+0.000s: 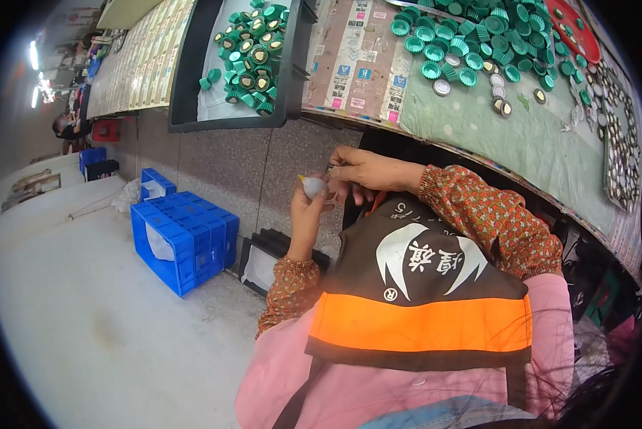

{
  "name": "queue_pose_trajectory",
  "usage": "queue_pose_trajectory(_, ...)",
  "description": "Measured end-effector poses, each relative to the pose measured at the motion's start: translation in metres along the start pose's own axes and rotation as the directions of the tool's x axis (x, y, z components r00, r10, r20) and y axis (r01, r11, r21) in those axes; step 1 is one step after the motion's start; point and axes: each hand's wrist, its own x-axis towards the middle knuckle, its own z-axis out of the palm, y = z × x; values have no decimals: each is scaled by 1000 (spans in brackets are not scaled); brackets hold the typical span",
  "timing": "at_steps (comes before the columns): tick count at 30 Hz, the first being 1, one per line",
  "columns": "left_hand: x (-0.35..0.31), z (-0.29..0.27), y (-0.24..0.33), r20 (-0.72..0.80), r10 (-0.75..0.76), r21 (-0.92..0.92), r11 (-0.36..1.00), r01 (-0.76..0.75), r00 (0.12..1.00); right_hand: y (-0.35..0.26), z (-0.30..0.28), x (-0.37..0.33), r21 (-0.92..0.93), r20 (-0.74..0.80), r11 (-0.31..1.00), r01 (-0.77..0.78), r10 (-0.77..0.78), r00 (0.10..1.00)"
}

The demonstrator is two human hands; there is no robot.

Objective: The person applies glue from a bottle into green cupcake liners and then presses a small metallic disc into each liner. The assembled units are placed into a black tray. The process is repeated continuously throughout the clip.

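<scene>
Just past the front of my apron, my left hand (306,218) is closed around a small whitish squeeze bottle (312,187) with a pointed yellow tip facing up. Close beside it, my right hand (371,170) has its fingers pinched together. Whatever small thing sits between those fingertips is too hidden to make out; a bit of dark and green shows there. Both hands are held below the table edge. On the table to the right lies a heap of green fluted cups (471,43), with a few silver and dark round pieces (501,93) near them.
A black tray (183,107) with filled green cups hangs over the table's near edge. At right stands a tray of dark round pieces (621,143), near a red dish (574,32). Blue crates (188,236) and a black crate (253,275) rest on the floor at left.
</scene>
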Motion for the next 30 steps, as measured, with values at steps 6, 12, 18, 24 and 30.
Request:
queue_pose_trajectory(6,4,-4,-11,57,-100,36,995,98,993,20,-10,48,3,-3,997,-72,72,997)
queue_pose_trajectory(12,9,-1,-16,116,-109,80,992,100,987,34,5,55,-138,-225,989,57,-87,970)
queue_pose_trajectory(18,16,0,-23,143,-139,117,986,122,980,28,7,46,-443,-334,896,20,-186,924)
queue_pose_trajectory(24,19,-1,-27,168,-158,131,982,137,973,20,9,38,-487,-334,873,-16,-170,927)
queue_pose_trajectory(30,19,2,-24,161,-158,151,979,134,974,25,6,41,-532,-339,847,9,-223,914)
